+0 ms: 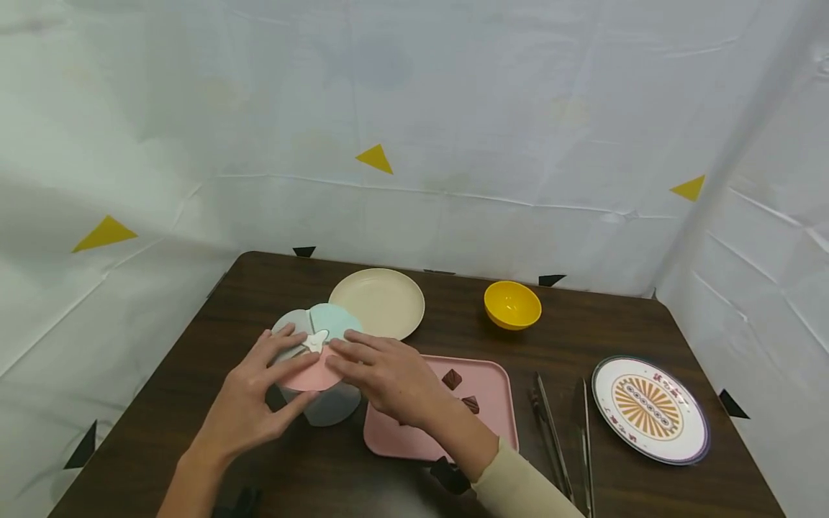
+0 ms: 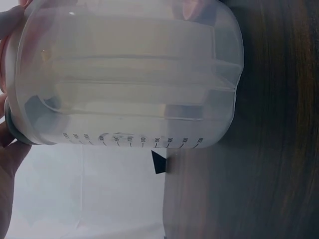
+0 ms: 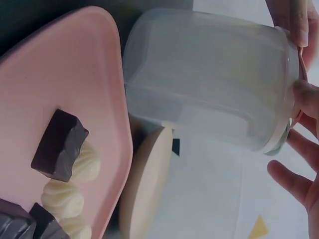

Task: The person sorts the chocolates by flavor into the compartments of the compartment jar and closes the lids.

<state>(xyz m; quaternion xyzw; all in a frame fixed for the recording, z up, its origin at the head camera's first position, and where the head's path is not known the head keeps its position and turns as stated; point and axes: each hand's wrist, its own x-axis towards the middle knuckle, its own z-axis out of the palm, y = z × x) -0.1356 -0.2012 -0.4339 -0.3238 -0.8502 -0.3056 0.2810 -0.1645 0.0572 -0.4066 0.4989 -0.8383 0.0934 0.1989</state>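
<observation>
Table (image 1: 602,324) under container (image 1: 330,409) is dk brown, w/ wht sheeting (image 1: 486,108) behind.

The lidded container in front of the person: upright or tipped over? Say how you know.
Upright: in the head view, the translucent container shows below its coloured lid, which faces up.

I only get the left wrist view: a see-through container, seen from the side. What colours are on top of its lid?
Observer: In the head view, the lid has grey, mint and pink sections.
Visitor: Ooh! Any snacks nearby?
Observer: The right wrist view shows dark blocks and cream-coloured swirls on a pink tray; whether they're edible, I can't tell.
Visitor: And farther back?
Observer: A yellow bowl, in the head view.
</observation>
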